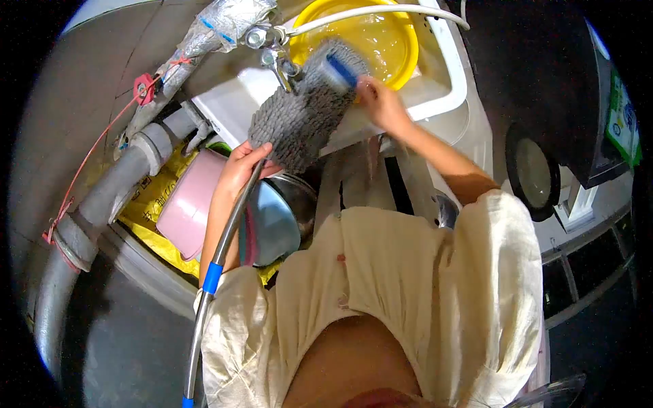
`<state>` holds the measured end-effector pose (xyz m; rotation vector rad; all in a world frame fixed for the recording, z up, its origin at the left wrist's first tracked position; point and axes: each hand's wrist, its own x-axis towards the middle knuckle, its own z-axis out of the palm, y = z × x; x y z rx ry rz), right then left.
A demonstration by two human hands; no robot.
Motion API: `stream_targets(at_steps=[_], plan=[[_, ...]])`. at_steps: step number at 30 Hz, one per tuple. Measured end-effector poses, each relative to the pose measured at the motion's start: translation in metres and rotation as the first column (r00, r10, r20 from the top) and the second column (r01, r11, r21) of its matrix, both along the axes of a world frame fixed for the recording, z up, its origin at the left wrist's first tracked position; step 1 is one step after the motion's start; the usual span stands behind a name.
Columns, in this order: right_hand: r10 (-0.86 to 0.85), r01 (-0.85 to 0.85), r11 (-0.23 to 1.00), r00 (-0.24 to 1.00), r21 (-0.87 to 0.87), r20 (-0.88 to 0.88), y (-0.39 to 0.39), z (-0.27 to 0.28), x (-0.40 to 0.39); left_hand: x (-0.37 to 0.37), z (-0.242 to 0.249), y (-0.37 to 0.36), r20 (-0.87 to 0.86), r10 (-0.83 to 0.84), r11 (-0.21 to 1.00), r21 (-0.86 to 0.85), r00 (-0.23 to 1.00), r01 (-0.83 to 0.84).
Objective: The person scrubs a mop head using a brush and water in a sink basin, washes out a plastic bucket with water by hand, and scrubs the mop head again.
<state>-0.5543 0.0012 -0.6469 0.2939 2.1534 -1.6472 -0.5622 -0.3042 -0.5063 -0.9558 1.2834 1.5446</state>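
Note:
A grey, shaggy mop head (292, 129) is held up over the front of the white sink (457, 64). My left hand (243, 166) is closed on the mop where its metal pole (228, 234) meets the head; the pole runs down past my left side. My right hand (382, 103) grips a blue-and-white brush (341, 71) against the upper end of the mop head. The brush's bristles are hidden, and slight blur covers my right fingers. Behind the mop, a yellow basin (412, 44) with water sits in the sink.
A metal tap (272, 58) with a white hose (381, 9) stands beside the basin. Below left are a pink bucket (192, 198), a light blue basin (277, 219) and thick grey pipes (151, 149). A round lid-like object (534, 170) leans at the right.

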Motion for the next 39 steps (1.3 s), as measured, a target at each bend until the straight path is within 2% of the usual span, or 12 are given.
stream_targets(at_steps=[2,7,11,13,16,18,23,26,30,33,35,39], plan=[[0.079,-0.104,0.923,0.993,0.371,0.083,0.019,-0.039,-0.038,-0.001,0.001,-0.012,0.019,-0.019,0.999,0.037,1.000,0.018],[-0.046,-0.005,0.784,0.997,0.621,0.066,0.039,-0.132,-0.107,-0.009,0.010,-0.015,0.026,-0.027,0.992,-0.123,0.999,0.030],[-0.157,0.087,0.900,0.979,0.428,0.130,-0.009,-0.141,-0.094,-0.015,0.022,0.003,0.027,-0.063,0.982,-0.175,0.998,0.067],[0.188,-0.154,0.951,0.976,0.268,-0.109,-0.037,-0.140,-0.067,-0.011,0.011,-0.009,0.014,-0.124,0.979,-0.163,0.992,0.125],[0.230,-0.232,0.964,0.973,0.126,0.036,-0.060,-0.047,-0.051,-0.006,0.014,-0.001,0.007,-0.184,0.960,-0.211,0.983,0.181],[0.453,-0.422,0.889,0.868,0.178,-0.205,-0.065,-0.006,-0.035,-0.008,0.015,0.005,-0.002,-0.196,0.959,-0.211,0.981,0.191],[0.336,-0.332,0.937,0.941,0.112,-0.023,-0.015,-0.122,-0.098,-0.011,0.020,0.011,-0.068,-0.352,0.913,-0.245,0.933,0.327],[0.306,-0.311,0.851,0.948,0.423,0.081,-0.025,-0.148,-0.102,-0.016,0.025,0.019,-0.075,-0.378,0.899,-0.268,0.923,0.347],[0.369,-0.363,0.929,0.923,0.079,-0.107,-0.055,-0.015,-0.055,-0.019,0.025,0.020,-0.076,-0.395,0.891,-0.277,0.916,0.361],[0.444,-0.444,0.893,0.896,0.068,0.018,-0.039,-0.010,-0.060,-0.014,0.020,0.014,-0.099,-0.411,0.888,-0.269,0.906,0.373],[0.294,-0.282,0.895,0.956,0.346,0.017,-0.027,-0.109,-0.077,-0.014,0.021,0.017,-0.093,-0.381,0.899,-0.271,0.920,0.345],[0.257,-0.264,0.801,0.962,0.536,0.090,0.013,-0.130,-0.120,-0.012,0.023,0.020,-0.079,-0.163,0.960,-0.242,0.983,0.140]])
